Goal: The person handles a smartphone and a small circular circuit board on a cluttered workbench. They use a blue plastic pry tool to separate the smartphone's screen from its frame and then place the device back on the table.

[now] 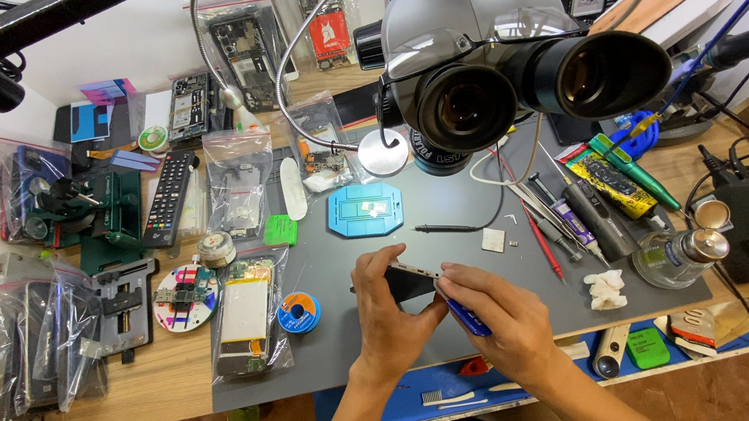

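My left hand (389,317) grips a slim dark phone (409,279) and holds it on edge over the grey work mat (335,356). My right hand (498,319) is closed around a small blue tool (467,316), whose tip rests against the phone's right end. Both hands meet at the mat's near middle. The phone's lower part is hidden behind my fingers.
A stereo microscope (508,63) hangs over the mat. A blue square pad (364,210), a probe (447,228), tweezers and tubes (581,206), a glass bottle (676,256), a solder spool (298,312), bagged parts (246,324) and a remote (168,196) lie around.
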